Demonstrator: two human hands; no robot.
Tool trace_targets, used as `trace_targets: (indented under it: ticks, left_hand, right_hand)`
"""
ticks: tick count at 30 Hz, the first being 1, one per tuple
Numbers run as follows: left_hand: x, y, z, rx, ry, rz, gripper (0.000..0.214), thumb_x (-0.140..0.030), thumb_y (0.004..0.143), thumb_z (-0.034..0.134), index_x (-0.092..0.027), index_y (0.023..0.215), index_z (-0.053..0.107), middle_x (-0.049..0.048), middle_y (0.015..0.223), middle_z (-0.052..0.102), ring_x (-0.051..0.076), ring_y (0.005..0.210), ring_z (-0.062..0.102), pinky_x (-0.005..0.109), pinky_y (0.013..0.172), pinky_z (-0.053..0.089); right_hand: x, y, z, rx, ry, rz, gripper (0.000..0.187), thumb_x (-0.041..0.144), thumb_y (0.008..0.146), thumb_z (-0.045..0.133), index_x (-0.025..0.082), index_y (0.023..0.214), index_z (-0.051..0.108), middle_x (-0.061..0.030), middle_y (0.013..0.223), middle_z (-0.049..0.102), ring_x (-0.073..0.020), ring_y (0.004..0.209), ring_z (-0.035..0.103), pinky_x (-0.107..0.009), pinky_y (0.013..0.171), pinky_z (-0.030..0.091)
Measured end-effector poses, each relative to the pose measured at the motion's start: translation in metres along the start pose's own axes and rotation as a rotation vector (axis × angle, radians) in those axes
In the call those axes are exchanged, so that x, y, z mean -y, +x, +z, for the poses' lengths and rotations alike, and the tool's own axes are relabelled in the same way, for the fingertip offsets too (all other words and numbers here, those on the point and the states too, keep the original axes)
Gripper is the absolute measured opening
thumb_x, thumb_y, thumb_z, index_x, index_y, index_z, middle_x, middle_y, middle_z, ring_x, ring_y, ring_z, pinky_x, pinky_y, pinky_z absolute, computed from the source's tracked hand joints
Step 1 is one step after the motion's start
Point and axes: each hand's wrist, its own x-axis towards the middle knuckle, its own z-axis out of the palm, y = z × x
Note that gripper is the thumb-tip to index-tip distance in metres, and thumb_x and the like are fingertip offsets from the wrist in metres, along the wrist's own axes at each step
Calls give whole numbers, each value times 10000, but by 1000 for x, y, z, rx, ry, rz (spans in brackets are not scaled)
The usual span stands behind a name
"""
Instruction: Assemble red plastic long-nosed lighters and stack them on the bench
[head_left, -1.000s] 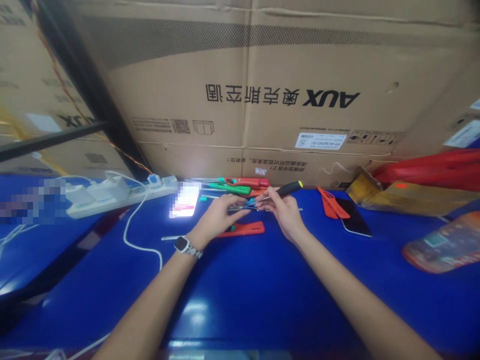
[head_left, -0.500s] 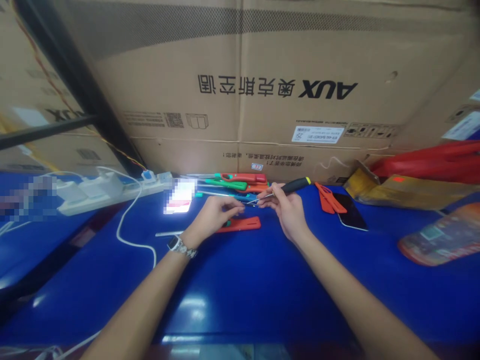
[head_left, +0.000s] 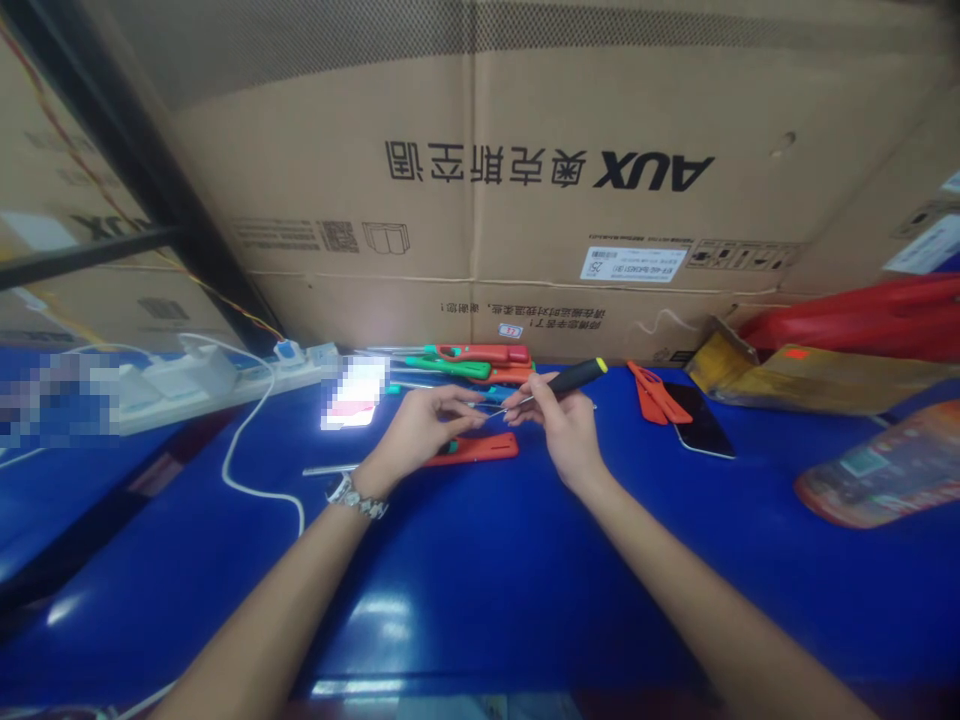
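Screwdriver work over a blue workbench (head_left: 487, 570)
The right hand (head_left: 564, 428) is closed around a black-handled screwdriver (head_left: 574, 377) just above the bench. Its tip points at the left hand (head_left: 420, 428), whose fingers are curled, though any grip is unclear. A red tool (head_left: 484, 448) lies beneath.

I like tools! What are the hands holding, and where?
The right hand holds a black screwdriver by its handle, near the shaft. Whether the left hand pinches anything is too small to tell.

Soft overall blur, edges warped; overhead glare on blue table (head_left: 525, 600).
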Motion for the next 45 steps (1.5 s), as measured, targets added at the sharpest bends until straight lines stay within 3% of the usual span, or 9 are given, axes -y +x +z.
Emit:
trace_targets:
  ticks: [13,32,45]
  left_hand:
    - [-10,-3,2,20,80,75,241,-269,808,722,-154,1019,722,68,903,793,217,871,758,290,746,602]
    - [-20,-6,6,-4,137,40,238,-257,813,716,-152,1026,703,75,898,791,228,847,755,286,675,586]
    - [-15,-6,8,30,233,138,200,-228,858,672,-172,1047,700,56,942,784,211,905,744,324,868,565]
  right_hand:
    - [0,-3,3,21,-3,-29,329,501,836,686,184,785,617,-22,692,723,-144,566,676,-279,582,584]
    - [7,-6,3,17,-94,-123,295,476,886,633,198,791,612,-18,711,710,-148,590,671,-297,602,577]
    - [4,-3,2,50,-131,-95,347,522,870,644,188,777,613,-21,679,708,-143,548,655,-276,567,564]
